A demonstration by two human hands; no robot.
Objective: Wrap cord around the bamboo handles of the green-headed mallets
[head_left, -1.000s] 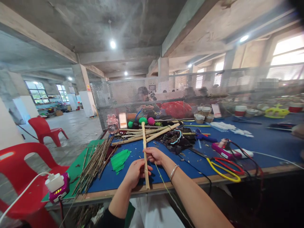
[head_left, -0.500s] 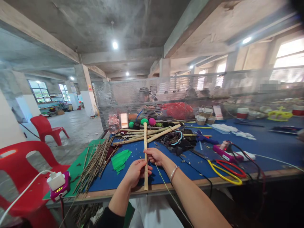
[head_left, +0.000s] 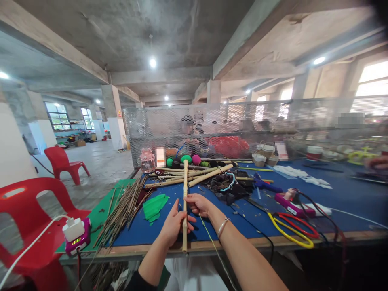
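Observation:
A pale bamboo stick (head_left: pixel 186 178) stands lengthwise in front of me, its lower end near the table's front edge. My left hand (head_left: pixel 173 227) holds its lower part, the thumb raised and the fingers passing behind it. Higher up, my right hand (head_left: pixel 198 204) is closed in a pinch against the stick's right side. A thin pale green cord (head_left: pixel 212 238) runs from under the right hand down toward my lap; its end at the fingertips is hidden. Beyond the hands lie more bamboo sticks (head_left: pixel 209 174), and a green cloth scrap (head_left: pixel 154 207) is left of the left hand.
Thin brown twigs (head_left: pixel 121 214) are heaped on the left. Yellow-and-red-handled shears (head_left: pixel 286 236), a purple power strip (head_left: pixel 292 206) and black cloth (head_left: pixel 224 188) lie to the right. A mesh partition (head_left: pixel 145 133) stands behind, and a red chair (head_left: pixel 30 210) is at left.
My left thumb and index finger have lifted and spread along the stick. The right hand keeps its pinch. The whole view has shifted slightly, and another person's hand now shows at the far right.

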